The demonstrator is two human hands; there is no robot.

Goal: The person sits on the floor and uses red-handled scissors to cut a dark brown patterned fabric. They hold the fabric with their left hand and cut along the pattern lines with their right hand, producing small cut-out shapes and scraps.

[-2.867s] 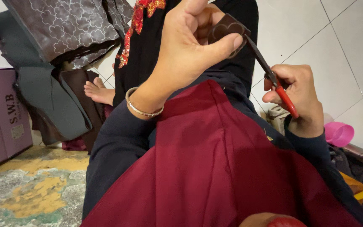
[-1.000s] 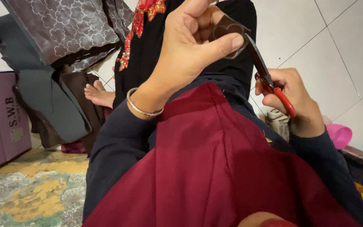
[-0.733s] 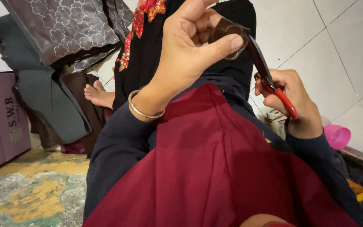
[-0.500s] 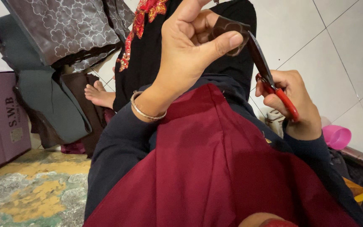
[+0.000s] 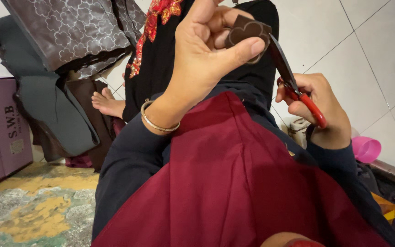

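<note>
Patch [image 5: 248,33], one small dark-brown piece of fabric with a scalloped outline, is pinched between the thumb and curled fingers of the left hand [image 5: 206,55] and raised high in front of the chest. It is held clamped by its lower part, so that the top edge stands free where the blades can reach it; this seems the reason for the lifted, turned wrist. One thin bangle [image 5: 158,122] is worn on that wrist.

One pair of scissors [image 5: 296,84], with dark blades and red handles, is gripped by the right hand [image 5: 318,110], whose fingers are closed through and around the handles. The blade tips are brought against the right edge of the patch; whether the blades are parted or shut at the cloth cannot be told, as they are seen nearly edge-on. The scissors are angled up and leftward, apparently so that the scalloped line can be followed.

Below both hands, a dark-red cloth [image 5: 234,183] is spread over the lap. Further out, patterned grey fabric [image 5: 74,32] and a black garment with red embroidery [image 5: 161,13] are hung ahead. One bare foot [image 5: 108,103] of another person is seen behind them. Two purple boxes [image 5: 1,128] are stood at the left, and one pink bowl [image 5: 366,148] lies at the right by the tiled wall.
</note>
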